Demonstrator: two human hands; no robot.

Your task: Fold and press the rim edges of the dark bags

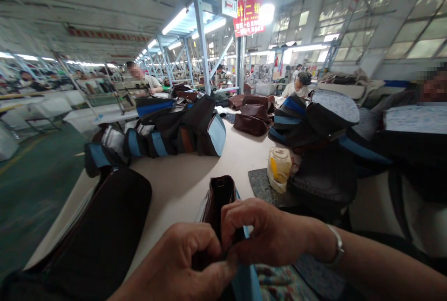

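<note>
Both my hands are closed on a dark brown bag piece [219,198] with a light blue edge, held upright at the near edge of the table [185,180]. My left hand [181,268] pinches its lower left side with thumb and bent fingers. My right hand [265,233], with a silver bracelet on its wrist, grips the piece from the right, fingers curled over its top edge. The lower part of the piece is hidden behind my fingers.
A dark bag [101,236] lies at my left. Piles of black, brown and blue bag parts [174,133] cover the far table. A yellowish plastic bottle [279,166] stands on a grey mat [265,189]. Other people sit at tables beyond.
</note>
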